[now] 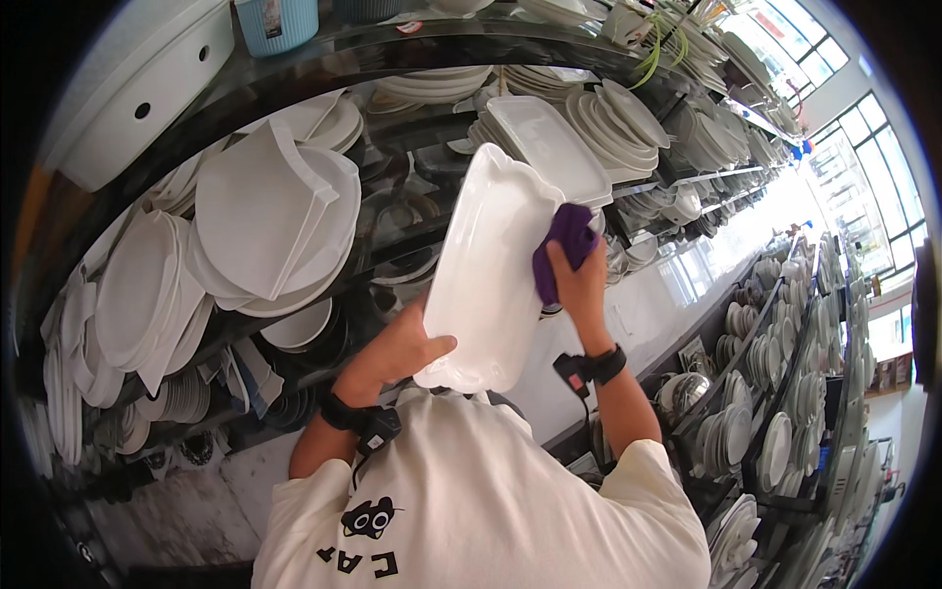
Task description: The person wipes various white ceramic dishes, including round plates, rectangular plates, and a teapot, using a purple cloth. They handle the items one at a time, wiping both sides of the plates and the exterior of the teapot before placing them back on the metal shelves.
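A white rectangular ceramic serving plate [489, 272] with scalloped ends is held up in front of my chest, its long side running away from me. My left hand [412, 342] grips its near left edge, with the thumb on the upper face and the other fingers mostly hidden under it. On the far right side, my right hand [581, 283] holds a bunched purple cloth [565, 247] against the plate's right edge. Both wrists wear black straps with small devices.
Glass shelves ahead hold stacked white plates [272, 206] and a stack of rectangular plates [552, 140]. A light blue ribbed pot [278, 26] stands on the upper shelf [441, 40] beside a white basin [147, 96]. More plate racks [780, 368] line the right, across a pale floor [662, 294].
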The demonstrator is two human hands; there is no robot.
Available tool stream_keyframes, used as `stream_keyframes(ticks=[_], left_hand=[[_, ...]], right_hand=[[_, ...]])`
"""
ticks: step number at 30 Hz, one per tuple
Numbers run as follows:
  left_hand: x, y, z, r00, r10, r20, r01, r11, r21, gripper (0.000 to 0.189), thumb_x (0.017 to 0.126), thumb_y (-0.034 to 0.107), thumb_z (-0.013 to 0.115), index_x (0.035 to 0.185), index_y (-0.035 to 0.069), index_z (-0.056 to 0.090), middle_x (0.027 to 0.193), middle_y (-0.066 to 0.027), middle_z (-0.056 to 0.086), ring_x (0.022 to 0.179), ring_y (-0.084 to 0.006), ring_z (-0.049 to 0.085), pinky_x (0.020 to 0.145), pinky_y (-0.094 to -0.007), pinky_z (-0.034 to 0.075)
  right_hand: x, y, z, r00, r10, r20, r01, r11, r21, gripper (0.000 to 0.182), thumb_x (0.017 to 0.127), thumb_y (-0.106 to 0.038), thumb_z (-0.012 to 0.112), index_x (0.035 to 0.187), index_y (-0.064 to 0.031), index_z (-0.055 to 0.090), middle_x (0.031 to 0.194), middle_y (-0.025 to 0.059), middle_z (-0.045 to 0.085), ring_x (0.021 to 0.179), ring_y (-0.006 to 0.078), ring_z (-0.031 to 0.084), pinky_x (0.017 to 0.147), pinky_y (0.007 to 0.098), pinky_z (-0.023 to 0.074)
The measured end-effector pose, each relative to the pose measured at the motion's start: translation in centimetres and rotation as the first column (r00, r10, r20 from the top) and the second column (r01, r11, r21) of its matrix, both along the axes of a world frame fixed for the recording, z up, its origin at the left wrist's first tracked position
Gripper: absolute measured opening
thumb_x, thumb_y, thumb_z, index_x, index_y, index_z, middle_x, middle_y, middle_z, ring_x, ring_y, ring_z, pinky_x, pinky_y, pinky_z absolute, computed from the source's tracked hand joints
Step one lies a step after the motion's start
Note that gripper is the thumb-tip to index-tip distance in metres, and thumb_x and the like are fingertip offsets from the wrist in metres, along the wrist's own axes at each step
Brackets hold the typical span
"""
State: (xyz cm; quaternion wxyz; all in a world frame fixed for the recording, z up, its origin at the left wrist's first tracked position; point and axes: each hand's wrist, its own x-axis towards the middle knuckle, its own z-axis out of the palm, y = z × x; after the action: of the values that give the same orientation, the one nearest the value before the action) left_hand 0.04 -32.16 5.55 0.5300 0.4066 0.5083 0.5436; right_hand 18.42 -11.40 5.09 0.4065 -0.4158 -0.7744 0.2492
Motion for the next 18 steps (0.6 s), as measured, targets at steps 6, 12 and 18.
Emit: stream_keyframes(ticks=[6,12,18], left_hand=[[1.3,0.9,-0.1,0.965,0.042,0.258,-0.05,0.998,0.025,0.056,0.079,-0.003,0.058,0.134,-0.004,0.045,0.126,-0.0122,0.057,0.116,-0.0196,0.054,0.101,-0.0335,0.041],[0.6,2.4,-0.3,0.929,0.15,0.338,-0.173,0.984,0.038,0.051,0.08,-0.003,0.059,0.13,-0.005,0.048,0.119,-0.0132,0.061,0.109,-0.0204,0.06,0.094,-0.033,0.047],[0.4,3.8,0.4,0.908,0.185,0.376,-0.198,0.98,-0.005,0.051,0.08,-0.004,0.058,0.13,-0.004,0.048,0.117,-0.0137,0.061,0.106,-0.0212,0.061,0.092,-0.0335,0.049]], right_hand=[[-0.7,2.7,3.2,0.837,0.091,-0.54,-0.452,0.672,-0.587,0.04,0.085,-0.012,0.071,0.119,-0.0003,0.052,0.099,0.0035,0.063,0.085,0.0109,0.061,0.074,0.0256,0.0509],[0.1,-1.6,2.1,0.839,0.097,-0.535,-0.5,0.527,-0.688,0.059,0.082,-0.011,0.072,0.133,-0.0018,0.042,0.114,0.0054,0.058,0.099,0.0143,0.059,0.085,0.0294,0.0497],[3.6,-5.2,2.5,0.884,0.117,-0.453,-0.445,0.51,-0.736,0.063,0.079,-0.008,0.074,0.132,0.0,0.041,0.113,0.0071,0.058,0.099,0.0159,0.06,0.084,0.031,0.0513]])
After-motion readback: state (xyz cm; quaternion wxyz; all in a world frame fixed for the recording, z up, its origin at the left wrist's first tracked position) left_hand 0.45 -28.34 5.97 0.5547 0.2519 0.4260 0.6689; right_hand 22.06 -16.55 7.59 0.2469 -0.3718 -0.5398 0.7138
